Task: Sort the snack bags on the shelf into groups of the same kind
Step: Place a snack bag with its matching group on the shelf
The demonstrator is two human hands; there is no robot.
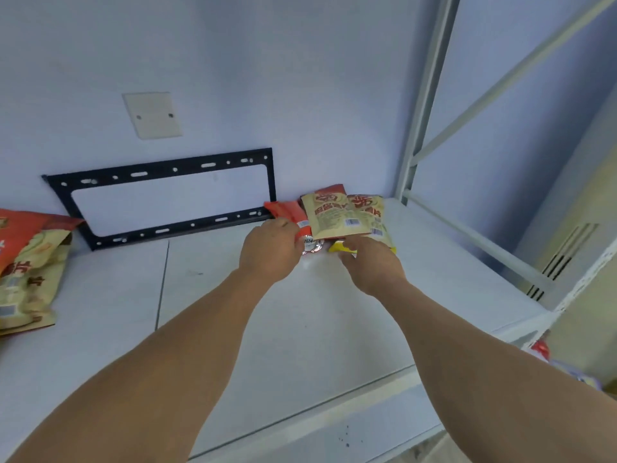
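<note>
A small pile of snack bags lies at the back right of the white shelf [300, 329]. Two beige bags [337, 217] with red characters lean on top. A red bag [288, 213] sticks out at the pile's left, and a yellow bag [339, 246] peeks from under the beige ones. My left hand [270, 252] grips the red bag's lower end. My right hand [370, 265] has its fingers curled at the yellow bag's edge. At the far left lies a second pile, with a red bag [23, 232] above beige bags [30, 282].
A black metal mounting frame [160, 168] leans against the wall behind the shelf. A white shelf post [424, 95] and diagonal braces stand at the right. A seam [163, 282] divides the shelf boards. More packages [541, 350] show on a lower level at right.
</note>
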